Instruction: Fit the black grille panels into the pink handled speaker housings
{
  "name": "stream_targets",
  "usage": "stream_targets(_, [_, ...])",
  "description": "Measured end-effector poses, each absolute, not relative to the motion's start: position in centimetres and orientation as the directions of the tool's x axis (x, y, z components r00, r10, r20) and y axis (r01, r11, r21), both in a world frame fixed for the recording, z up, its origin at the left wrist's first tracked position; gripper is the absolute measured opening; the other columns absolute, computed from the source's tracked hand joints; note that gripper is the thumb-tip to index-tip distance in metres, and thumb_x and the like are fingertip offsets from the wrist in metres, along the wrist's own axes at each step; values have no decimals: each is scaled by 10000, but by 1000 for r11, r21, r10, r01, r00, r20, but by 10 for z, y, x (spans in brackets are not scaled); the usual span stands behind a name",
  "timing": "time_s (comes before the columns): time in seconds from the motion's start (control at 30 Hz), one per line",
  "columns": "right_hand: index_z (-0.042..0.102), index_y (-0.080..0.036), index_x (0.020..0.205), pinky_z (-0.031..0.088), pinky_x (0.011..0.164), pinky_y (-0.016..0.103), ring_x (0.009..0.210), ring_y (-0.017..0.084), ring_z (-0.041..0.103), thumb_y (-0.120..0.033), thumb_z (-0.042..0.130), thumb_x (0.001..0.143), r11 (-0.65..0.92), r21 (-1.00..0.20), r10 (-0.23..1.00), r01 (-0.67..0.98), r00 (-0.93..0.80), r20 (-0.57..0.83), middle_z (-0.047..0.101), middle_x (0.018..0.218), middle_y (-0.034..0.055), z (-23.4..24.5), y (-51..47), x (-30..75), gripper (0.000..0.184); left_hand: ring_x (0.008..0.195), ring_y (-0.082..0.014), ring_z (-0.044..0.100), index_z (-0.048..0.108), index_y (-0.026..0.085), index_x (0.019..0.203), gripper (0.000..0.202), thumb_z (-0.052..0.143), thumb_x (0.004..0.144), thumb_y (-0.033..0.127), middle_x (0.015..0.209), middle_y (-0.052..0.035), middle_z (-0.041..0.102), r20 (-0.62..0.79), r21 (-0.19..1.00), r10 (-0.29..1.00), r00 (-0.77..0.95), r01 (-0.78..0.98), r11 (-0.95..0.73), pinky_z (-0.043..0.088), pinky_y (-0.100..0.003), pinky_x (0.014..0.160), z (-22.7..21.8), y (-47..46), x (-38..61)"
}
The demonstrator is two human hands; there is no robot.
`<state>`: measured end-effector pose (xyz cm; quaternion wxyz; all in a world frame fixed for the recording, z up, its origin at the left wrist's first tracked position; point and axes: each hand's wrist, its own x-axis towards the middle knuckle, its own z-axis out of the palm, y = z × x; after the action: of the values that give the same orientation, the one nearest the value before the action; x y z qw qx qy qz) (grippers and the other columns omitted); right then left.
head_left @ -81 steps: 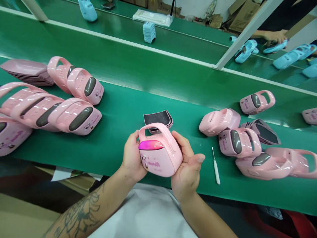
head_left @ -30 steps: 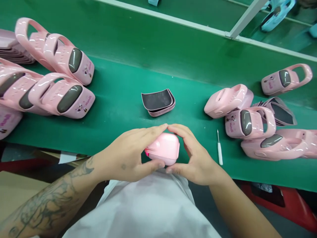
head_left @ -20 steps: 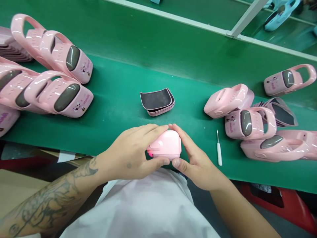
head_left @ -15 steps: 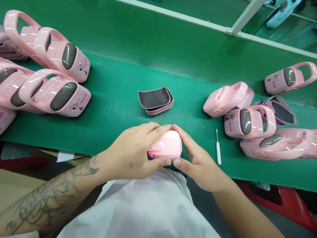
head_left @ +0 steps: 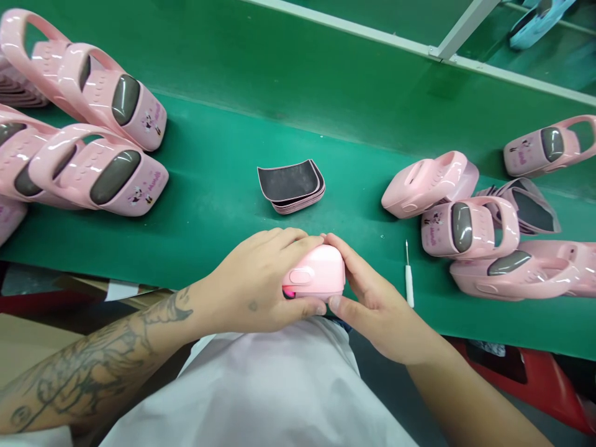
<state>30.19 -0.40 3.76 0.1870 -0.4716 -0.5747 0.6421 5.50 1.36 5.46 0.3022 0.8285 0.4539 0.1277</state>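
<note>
A green belt table (head_left: 209, 248) fills the view, with a white rail (head_left: 354, 28) beyond it and a second green belt past that, where a pale blue casing (head_left: 540, 22) lies at the top right. Glossy pink handled casings with grey oval panels sit in two groups: a left cluster (head_left: 100, 171) and a right cluster (head_left: 465, 230). A stack of curved, dark-faced liners (head_left: 291, 186) lies mid-belt, and a second stack (head_left: 531, 211) lies among the right cluster. Below the table's near edge, a red plastic object (head_left: 521, 379) shows at the lower right.

Near that edge, in front of the person's white shirt (head_left: 233, 397), a pink plastic casing (head_left: 314, 273) sits over the belt, its magenta-lit end partly covered. Both grips are narrow and holding it: the left hand (head_left: 251, 279), on a tattooed forearm (head_left: 93, 372), wraps one side, and the right hand (head_left: 372, 304) cups the other — fingertips meeting above it. A white-handled awl (head_left: 409, 285) lies on the belt just beside the right hand.
</note>
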Motion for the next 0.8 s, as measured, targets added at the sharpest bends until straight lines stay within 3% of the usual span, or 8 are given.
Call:
stream_targets(0.13, [323,-321,1693,267,1346,642,1666,344,271,-446,799,908,-262,-901,773,345,-484,-410,291,1798,40,42,1,304,927,1210,-327,658,598,174,1379,643,756,883,550,1321,-108,701,-71,620,824,562,672,-405,504,-469,991,56,15,60])
stream_targets(0.23, [404,-338,1652,361,1303,650,1612,359,391,-335,830,868,-286,-881,752,378,-482,-451,407,1745,54,51,9,304,892,1144,-321,673,646,185,1245,527,798,846,494,1219,-88,716,-112,647,818,564,666,-371,512,-463,950,60,16,66])
stream_targets(0.43, [540,-345,1560,511,1208,592,1435,337,613,-148,834,790,-318,-849,699,422,-501,-511,636,1559,49,67,28,299,847,1106,-326,721,586,237,1369,621,800,825,447,1343,-76,698,-379,705,809,449,707,-62,564,-445,820,69,14,76])
stream_targets(0.6, [537,-343,1575,449,1264,580,1527,344,524,-191,870,787,-321,-858,695,401,-516,-501,577,1630,45,67,31,302,869,1220,-318,694,572,253,1380,613,812,833,390,1394,-57,699,-374,754,792,484,655,-44,570,-471,937,71,18,75])
stream_targets(0.8, [473,-349,1625,378,1311,602,1603,349,414,-211,838,828,-321,-820,668,473,-500,-551,489,1701,48,71,32,301,887,1235,-310,699,622,260,1339,600,865,803,375,1402,-42,711,-357,794,798,485,607,-13,582,-495,1009,69,20,75])
